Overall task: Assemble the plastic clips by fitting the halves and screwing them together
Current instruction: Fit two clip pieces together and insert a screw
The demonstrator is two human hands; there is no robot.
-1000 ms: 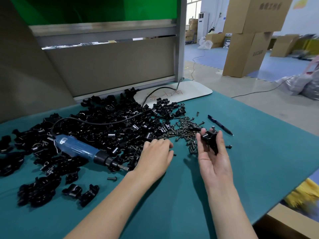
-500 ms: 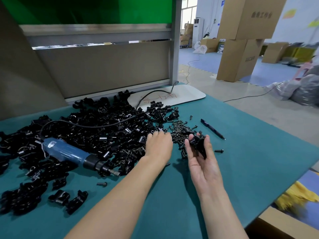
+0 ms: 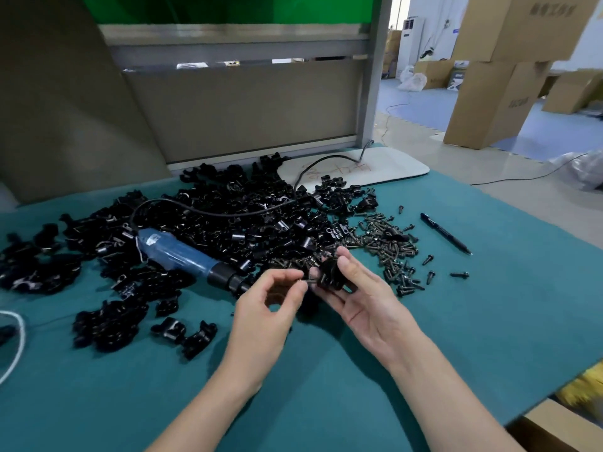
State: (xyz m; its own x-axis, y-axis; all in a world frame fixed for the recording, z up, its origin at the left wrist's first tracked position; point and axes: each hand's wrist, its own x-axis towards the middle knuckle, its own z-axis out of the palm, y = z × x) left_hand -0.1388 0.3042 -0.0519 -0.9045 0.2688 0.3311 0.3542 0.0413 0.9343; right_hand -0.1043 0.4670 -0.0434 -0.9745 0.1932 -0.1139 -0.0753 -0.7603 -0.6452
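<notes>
The plastic clip (image 3: pixel 330 276) is held a little above the middle of the counter (image 3: pixel 489 321) in the right hand (image 3: pixel 362 300), palm up, with the thumb on top of the clip and the fingers curled under it. The left hand (image 3: pixel 267 309) is just beside it on the left, its thumb and forefinger pinching a small screw (image 3: pixel 306 282) whose end meets the clip's side. Whether the screw has entered a hole cannot be told.

Beyond the hands, a broad heap of loose clip halves (image 3: pixel 212 220) runs from the counter's left edge to its far edge. A blue electric screwdriver (image 3: pixel 176 252) lies across the heap, its black nose pointing toward the left hand. A scatter of screws (image 3: pixel 390 246) lies just past the right hand. Farther toward the right edge is a dark pen (image 3: pixel 445 233). Two joined clips (image 3: pixel 184 334) sit apart on the near left. A white board (image 3: pixel 385 169) rests at the far edge.
</notes>
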